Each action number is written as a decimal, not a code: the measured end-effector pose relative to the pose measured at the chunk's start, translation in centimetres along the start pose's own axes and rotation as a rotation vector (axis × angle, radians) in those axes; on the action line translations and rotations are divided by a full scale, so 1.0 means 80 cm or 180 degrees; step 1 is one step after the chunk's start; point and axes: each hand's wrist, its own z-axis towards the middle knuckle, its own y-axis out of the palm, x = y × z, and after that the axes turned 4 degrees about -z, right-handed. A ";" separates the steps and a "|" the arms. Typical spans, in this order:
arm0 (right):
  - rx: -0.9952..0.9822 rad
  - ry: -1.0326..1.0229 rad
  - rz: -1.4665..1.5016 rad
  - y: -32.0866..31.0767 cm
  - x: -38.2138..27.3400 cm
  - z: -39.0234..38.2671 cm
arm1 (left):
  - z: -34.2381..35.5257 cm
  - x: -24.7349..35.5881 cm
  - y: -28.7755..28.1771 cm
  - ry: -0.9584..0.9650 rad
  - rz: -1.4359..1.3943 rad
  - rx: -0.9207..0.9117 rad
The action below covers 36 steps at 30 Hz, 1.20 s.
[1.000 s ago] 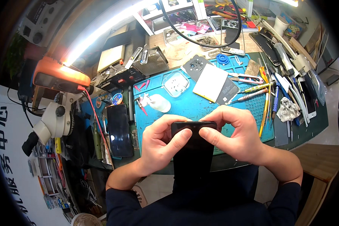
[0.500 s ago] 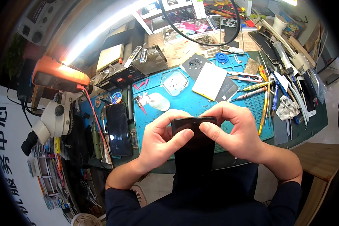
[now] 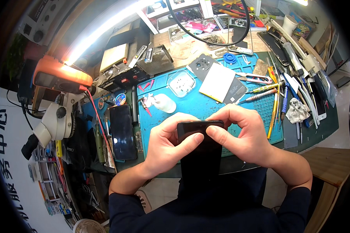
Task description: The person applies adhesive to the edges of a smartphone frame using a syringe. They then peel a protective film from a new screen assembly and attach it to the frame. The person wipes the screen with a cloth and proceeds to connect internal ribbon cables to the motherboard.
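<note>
Both my hands hold a black smartphone [image 3: 198, 155] upright over the front edge of a blue work mat [image 3: 190, 106]. My left hand [image 3: 165, 143] grips its left side, thumb pressed on the top of the screen. My right hand [image 3: 243, 134] wraps the top right corner, its thumb meeting the left thumb near the upper edge. The phone's screen is dark.
A second dark phone [image 3: 122, 132] lies left of the mat beside a white microscope [image 3: 52, 124]. On the mat lie a white battery [image 3: 217, 81], a clear parts tray [image 3: 181, 82], tweezers and screwdrivers [image 3: 276, 105]. An orange meter [image 3: 60, 75] sits at far left.
My hands have lifted the phone's top edge slightly farther over the mat, and both thumbs have closed in on the upper edge of the screen.
</note>
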 end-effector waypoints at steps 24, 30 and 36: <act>-0.0021 -0.0162 -0.0021 -0.001 -0.003 -0.001 | -0.004 0.004 0.002 0.0689 0.0934 0.0071; -0.0008 -0.0146 -0.0056 0.000 -0.003 0.000 | -0.004 0.004 0.001 0.0608 0.0954 0.0044; 0.0031 -0.0082 -0.0137 0.000 -0.003 -0.001 | -0.006 0.007 0.003 0.0186 0.0514 0.0007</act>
